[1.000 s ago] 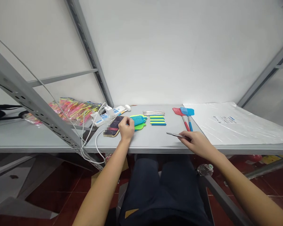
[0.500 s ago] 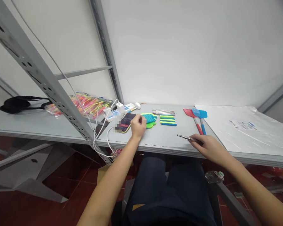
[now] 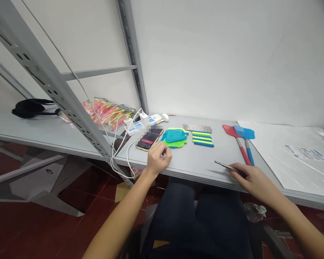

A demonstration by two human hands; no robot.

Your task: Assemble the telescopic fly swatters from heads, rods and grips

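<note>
My left hand [image 3: 159, 157] hovers near the table's front edge, just below a lit phone [image 3: 150, 138]. Its fingers are curled closed, and I see nothing in them. To its upper right lies a pile of blue and green mesh fly swatter heads [image 3: 175, 135]. My right hand [image 3: 243, 174] grips a thin silver metal rod [image 3: 223, 164], whose tip points left above the table. Beyond it, several yellow and blue handles [image 3: 202, 138] lie in a row, with silver metal rods [image 3: 197, 128] behind them. Two fly swatters, one red [image 3: 236, 136] and one blue [image 3: 248, 144], rest by that hand.
A white plastic-wrapped sheet [image 3: 280, 154] covers the table's right side. On the left stand a power strip with plugs [image 3: 144, 121], white cables, a metal shelf post [image 3: 67, 104], bagged colourful items [image 3: 108, 111] and a black headset [image 3: 29, 108].
My left hand has drawn back from the mesh heads toward the front edge, uncovering them and the phone. The right hand still holds the metal rod. The view has shifted slightly.
</note>
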